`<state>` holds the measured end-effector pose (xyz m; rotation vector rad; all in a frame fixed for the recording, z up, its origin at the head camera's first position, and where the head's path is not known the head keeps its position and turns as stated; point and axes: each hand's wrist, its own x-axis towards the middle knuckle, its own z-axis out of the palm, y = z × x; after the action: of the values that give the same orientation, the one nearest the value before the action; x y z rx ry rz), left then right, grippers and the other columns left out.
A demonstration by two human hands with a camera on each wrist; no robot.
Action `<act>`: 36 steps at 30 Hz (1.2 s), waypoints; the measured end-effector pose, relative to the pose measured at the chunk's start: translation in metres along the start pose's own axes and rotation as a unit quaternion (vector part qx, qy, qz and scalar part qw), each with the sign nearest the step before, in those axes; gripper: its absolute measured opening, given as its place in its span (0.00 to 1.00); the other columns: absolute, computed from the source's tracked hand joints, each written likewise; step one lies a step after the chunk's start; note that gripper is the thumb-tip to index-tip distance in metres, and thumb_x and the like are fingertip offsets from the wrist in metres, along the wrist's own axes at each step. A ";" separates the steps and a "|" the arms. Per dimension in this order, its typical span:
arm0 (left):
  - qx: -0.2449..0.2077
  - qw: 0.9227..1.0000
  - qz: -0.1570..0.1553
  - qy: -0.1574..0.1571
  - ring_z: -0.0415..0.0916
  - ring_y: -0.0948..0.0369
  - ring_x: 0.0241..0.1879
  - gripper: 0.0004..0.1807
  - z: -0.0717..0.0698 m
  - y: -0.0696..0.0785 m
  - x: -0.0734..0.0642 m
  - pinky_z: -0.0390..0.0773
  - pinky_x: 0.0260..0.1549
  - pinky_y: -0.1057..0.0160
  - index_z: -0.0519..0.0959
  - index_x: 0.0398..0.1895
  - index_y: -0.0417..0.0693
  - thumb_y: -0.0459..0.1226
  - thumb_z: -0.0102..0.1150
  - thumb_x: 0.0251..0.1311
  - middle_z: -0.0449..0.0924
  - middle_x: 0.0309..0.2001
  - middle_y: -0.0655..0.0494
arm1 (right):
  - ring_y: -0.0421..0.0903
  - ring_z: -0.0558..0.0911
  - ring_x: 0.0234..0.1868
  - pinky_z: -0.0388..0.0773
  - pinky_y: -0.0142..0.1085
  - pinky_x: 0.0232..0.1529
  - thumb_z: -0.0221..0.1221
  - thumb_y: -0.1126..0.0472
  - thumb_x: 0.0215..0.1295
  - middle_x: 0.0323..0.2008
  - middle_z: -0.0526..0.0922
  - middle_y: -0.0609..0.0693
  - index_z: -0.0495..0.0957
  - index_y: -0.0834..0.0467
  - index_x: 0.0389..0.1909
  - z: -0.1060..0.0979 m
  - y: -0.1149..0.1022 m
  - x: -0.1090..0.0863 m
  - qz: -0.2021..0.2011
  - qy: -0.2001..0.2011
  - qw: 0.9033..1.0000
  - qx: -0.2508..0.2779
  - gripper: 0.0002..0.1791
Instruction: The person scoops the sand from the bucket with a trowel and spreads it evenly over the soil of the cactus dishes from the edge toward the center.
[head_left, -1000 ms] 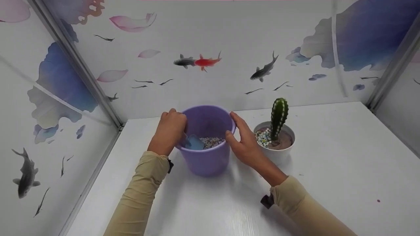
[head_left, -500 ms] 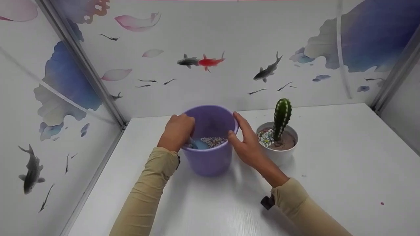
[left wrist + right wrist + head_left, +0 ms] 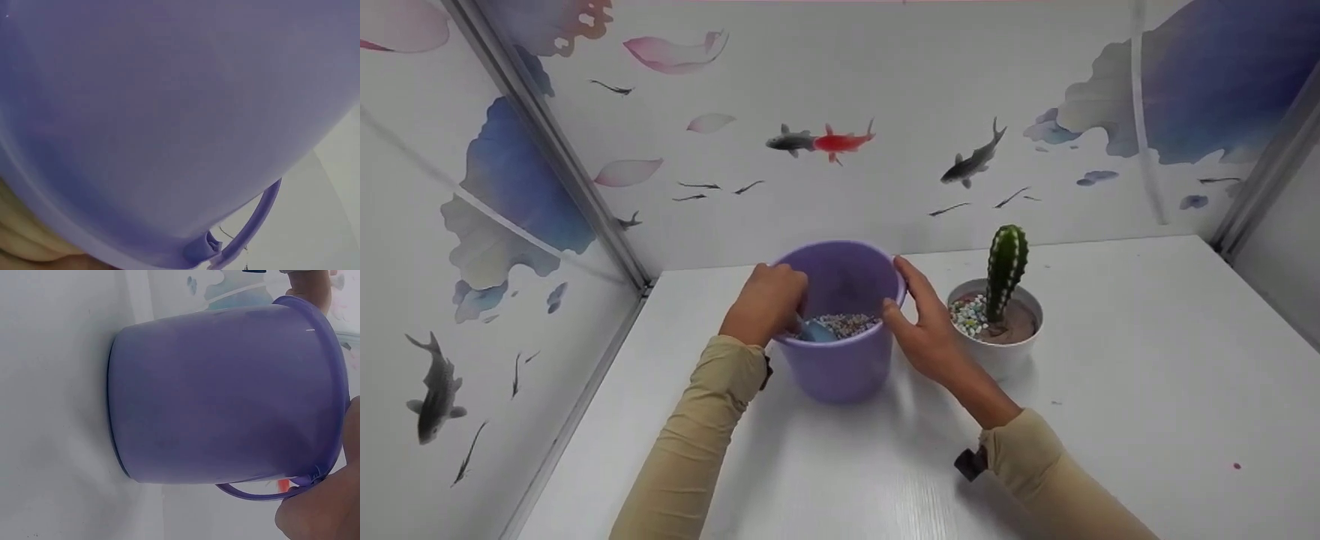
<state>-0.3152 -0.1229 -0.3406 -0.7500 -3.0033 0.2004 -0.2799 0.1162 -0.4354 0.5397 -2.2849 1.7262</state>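
Nearest, two sleeves (image 3: 682, 435) come in low over the tabletop (image 3: 1140, 375), and the bucket (image 3: 840, 375) stands upright beyond, closer to the tabletop's far left corner than to its far right one. The right hand (image 3: 922, 326) holds the right side of the bucket's rim, thumb and fingers set wide apart. The left hand (image 3: 765, 301) dips over the left side of the rim and seems to hold the blue scoop (image 3: 816, 332), though its fingertips are hidden. The scoop lies low inside the bucket, just behind the near part of the rim, its long axis slanting down and rightward from the left hand, which is clearly the closer of the two. The pebbles (image 3: 847, 324) sit to the right of the scoop and slightly beyond it. Farther right, toward the tabletop's back edge, stands the pot (image 3: 1006, 352), just past the right hand, with colored pebbles (image 3: 969, 315) on its left side and an upright cactus (image 3: 1007, 270)
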 end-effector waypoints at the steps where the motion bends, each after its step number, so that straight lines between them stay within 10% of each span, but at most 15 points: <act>1: -0.005 1.000 0.007 0.003 0.90 0.49 0.39 0.08 0.001 -0.001 0.000 0.85 0.53 0.45 0.93 0.30 0.45 0.36 0.86 0.50 0.93 0.34 0.51 | 0.54 0.53 0.89 0.52 0.55 0.87 0.54 0.58 0.83 0.87 0.55 0.55 0.52 0.57 0.88 0.000 0.000 0.000 -0.002 0.000 1.000 0.000 0.38; 14: -0.150 0.987 0.020 -0.048 0.90 0.50 0.44 0.08 0.005 -0.013 0.002 0.89 0.48 0.51 0.95 0.37 0.45 0.37 0.83 0.56 0.94 0.39 0.50 | 0.54 0.58 0.87 0.54 0.53 0.86 0.56 0.60 0.82 0.86 0.59 0.55 0.55 0.59 0.86 -0.002 -0.002 0.002 -0.007 -0.005 1.000 -0.004 0.37; 36: -0.206 0.975 0.084 0.000 0.87 0.53 0.49 0.11 0.012 -0.027 0.001 0.84 0.54 0.50 0.94 0.45 0.51 0.44 0.78 0.64 0.94 0.45 0.56 | 0.55 0.60 0.86 0.57 0.56 0.85 0.55 0.60 0.83 0.85 0.60 0.57 0.54 0.61 0.86 -0.003 0.002 0.002 -0.028 -0.008 1.000 -0.007 0.37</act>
<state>-0.3296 -0.1468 -0.3491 -1.0329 -3.0120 -0.4349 -0.2826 0.1191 -0.4354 0.6108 -2.2689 1.6846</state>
